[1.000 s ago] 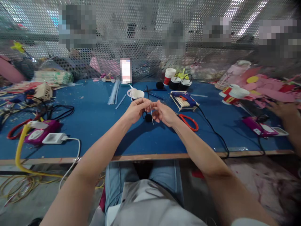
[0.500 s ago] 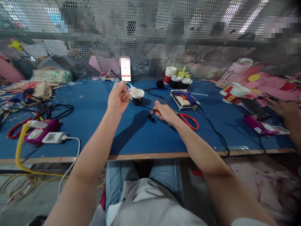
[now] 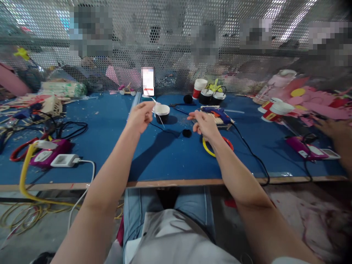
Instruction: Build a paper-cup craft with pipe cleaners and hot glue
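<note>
My left hand [image 3: 140, 116] is closed in a pinch just left of a small black-and-white cup [image 3: 162, 114]. A thin white strip [image 3: 161, 118] runs from its fingertips across the front of the cup. A slack black cord [image 3: 162, 129] trails from below its curled fingers to a fuzzy black ball [image 3: 187, 133] on the blue table. Whether these fingers also grip the cord, I cannot tell. My right hand [image 3: 203, 124] is above the table with fingers apart, holding nothing, right of the ball. Beneath its wrist are red-and-yellow handles [image 3: 209, 147], partly covered.
A blue glue gun [image 3: 217, 111] rests on a wooden stick frame behind my right hand. Cups [image 3: 205, 96], another black ball [image 3: 188, 99] and a lit phone [image 3: 148, 81] stand farther back. Purple power strips [image 3: 49, 152] lie at both sides. Another person's hand [image 3: 328, 128] is far right.
My right hand has let go of the black cord and moved up and right, its fingers spreading. The cord has gone slack, and the ball lies on the table. My left hand has turned slightly.
</note>
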`<action>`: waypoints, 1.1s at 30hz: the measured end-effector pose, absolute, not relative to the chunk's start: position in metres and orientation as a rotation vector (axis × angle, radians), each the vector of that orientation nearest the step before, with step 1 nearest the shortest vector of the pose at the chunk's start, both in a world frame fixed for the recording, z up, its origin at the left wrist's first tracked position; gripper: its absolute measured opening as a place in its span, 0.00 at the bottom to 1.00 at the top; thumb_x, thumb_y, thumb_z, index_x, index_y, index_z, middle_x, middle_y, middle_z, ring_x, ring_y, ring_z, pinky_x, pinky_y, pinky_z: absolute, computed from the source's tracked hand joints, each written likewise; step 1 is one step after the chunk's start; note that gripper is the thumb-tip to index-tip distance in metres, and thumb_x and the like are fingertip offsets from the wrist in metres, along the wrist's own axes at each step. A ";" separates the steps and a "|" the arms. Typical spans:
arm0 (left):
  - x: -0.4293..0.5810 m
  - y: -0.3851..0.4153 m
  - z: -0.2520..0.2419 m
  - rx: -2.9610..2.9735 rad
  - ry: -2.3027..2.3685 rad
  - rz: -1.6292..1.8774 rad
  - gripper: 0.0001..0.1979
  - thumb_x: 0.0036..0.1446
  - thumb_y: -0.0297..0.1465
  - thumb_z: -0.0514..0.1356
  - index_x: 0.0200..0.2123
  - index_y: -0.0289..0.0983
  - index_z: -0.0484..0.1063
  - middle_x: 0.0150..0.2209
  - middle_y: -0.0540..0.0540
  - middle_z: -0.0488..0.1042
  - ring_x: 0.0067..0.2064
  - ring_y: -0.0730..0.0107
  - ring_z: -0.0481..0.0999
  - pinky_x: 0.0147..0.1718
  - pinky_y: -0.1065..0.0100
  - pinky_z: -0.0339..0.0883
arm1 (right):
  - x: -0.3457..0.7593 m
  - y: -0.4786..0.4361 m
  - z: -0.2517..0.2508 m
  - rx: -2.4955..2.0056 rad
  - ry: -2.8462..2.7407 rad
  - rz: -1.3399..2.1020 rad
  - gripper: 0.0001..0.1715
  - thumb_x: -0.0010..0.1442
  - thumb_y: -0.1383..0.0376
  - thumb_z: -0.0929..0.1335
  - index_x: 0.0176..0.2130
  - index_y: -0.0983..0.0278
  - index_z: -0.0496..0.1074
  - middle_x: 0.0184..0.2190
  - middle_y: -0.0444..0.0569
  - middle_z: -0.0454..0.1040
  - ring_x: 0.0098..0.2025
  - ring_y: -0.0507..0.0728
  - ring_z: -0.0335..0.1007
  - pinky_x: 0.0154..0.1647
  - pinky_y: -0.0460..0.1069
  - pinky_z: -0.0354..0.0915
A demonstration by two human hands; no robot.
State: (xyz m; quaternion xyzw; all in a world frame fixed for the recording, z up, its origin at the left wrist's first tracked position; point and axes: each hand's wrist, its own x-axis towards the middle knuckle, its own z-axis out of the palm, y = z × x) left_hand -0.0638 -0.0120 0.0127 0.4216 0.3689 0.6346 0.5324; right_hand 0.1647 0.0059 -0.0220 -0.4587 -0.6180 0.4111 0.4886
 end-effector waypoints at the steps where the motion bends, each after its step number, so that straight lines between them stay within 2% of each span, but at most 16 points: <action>1: -0.054 -0.016 0.009 1.072 0.876 1.425 0.08 0.45 0.28 0.62 0.22 0.34 0.65 0.13 0.58 0.50 0.14 0.86 0.46 0.15 0.74 0.36 | 0.165 0.004 -0.019 -1.060 -1.490 0.965 0.25 0.55 0.48 0.63 0.37 0.66 0.69 0.35 0.51 0.72 0.15 0.43 0.58 0.09 0.42 0.48; 4: -0.024 -0.030 -0.003 1.257 0.884 1.123 0.09 0.43 0.31 0.64 0.22 0.33 0.67 0.15 0.57 0.55 0.16 0.86 0.50 0.15 0.74 0.39 | 0.162 -0.005 -0.013 -0.872 -1.537 1.129 0.22 0.54 0.50 0.64 0.38 0.65 0.70 0.29 0.46 0.70 0.16 0.43 0.55 0.11 0.41 0.51; 7: -0.006 -0.040 -0.012 1.381 0.882 0.933 0.11 0.44 0.35 0.63 0.23 0.32 0.68 0.17 0.55 0.59 0.17 0.86 0.51 0.16 0.74 0.40 | 0.157 -0.015 -0.011 -0.745 -1.603 1.386 0.21 0.53 0.53 0.67 0.41 0.64 0.70 0.25 0.42 0.66 0.19 0.44 0.57 0.14 0.40 0.54; 10: -0.003 -0.042 -0.016 1.432 0.889 0.878 0.13 0.45 0.37 0.62 0.23 0.32 0.68 0.19 0.54 0.59 0.18 0.86 0.51 0.17 0.74 0.42 | 0.155 -0.019 -0.012 -0.759 -1.651 1.443 0.15 0.53 0.56 0.68 0.33 0.66 0.70 0.20 0.41 0.65 0.18 0.44 0.57 0.15 0.40 0.55; 12: -0.006 -0.041 -0.016 1.439 0.885 0.886 0.13 0.45 0.37 0.62 0.23 0.32 0.67 0.19 0.54 0.59 0.19 0.85 0.51 0.17 0.74 0.41 | 0.156 -0.018 -0.013 -0.811 -1.653 1.437 0.16 0.52 0.55 0.68 0.27 0.67 0.69 0.16 0.40 0.64 0.16 0.44 0.57 0.14 0.40 0.55; 16: -0.013 -0.037 -0.013 1.492 0.845 0.863 0.12 0.46 0.37 0.61 0.26 0.32 0.69 0.19 0.53 0.59 0.19 0.84 0.51 0.17 0.74 0.41 | 0.158 -0.017 -0.012 -0.877 -1.634 1.420 0.18 0.51 0.53 0.68 0.27 0.66 0.66 0.16 0.39 0.64 0.15 0.44 0.58 0.13 0.41 0.55; 22: -0.013 -0.035 -0.015 1.863 0.988 0.912 0.10 0.47 0.34 0.58 0.25 0.31 0.71 0.23 0.49 0.68 0.24 0.79 0.61 0.23 0.74 0.55 | 0.157 -0.014 -0.017 -0.969 -1.783 1.243 0.20 0.54 0.51 0.65 0.27 0.66 0.65 0.17 0.40 0.63 0.16 0.45 0.59 0.14 0.41 0.57; 33: -0.013 -0.031 -0.024 2.081 1.186 0.959 0.09 0.46 0.30 0.54 0.24 0.32 0.71 0.21 0.49 0.70 0.23 0.78 0.63 0.21 0.75 0.54 | 0.152 -0.019 -0.016 -1.123 -1.873 0.898 0.20 0.55 0.51 0.64 0.25 0.65 0.63 0.15 0.40 0.62 0.16 0.46 0.58 0.17 0.42 0.55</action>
